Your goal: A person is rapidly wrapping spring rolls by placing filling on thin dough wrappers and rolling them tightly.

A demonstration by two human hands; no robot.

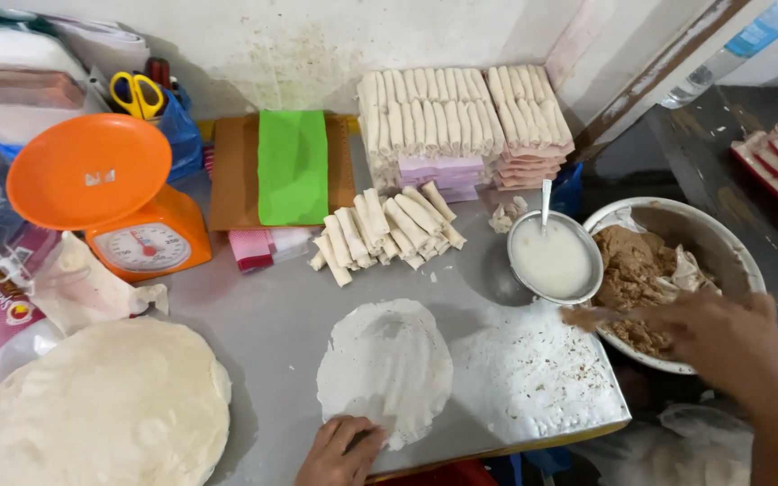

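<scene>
Fingers of left hand [339,453] flat on wrapper [385,371]; right hand [713,337] fingers spread over filling bowl [749,261], beside paste bowl [517,232].

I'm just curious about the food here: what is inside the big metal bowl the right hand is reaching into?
The big metal bowl holds brown minced filling and crumpled plastic. The right hand covers its near side; what lies under the filling is hidden.

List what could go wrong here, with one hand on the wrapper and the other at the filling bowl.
1. The thin wrapper reaches the table edge under the left hand; a tug might tear it or drag it off.
2. The right hand crosses close to the bowl of white paste and its spoon; a knock could spill it.
3. Filling may drip onto the table.
</scene>
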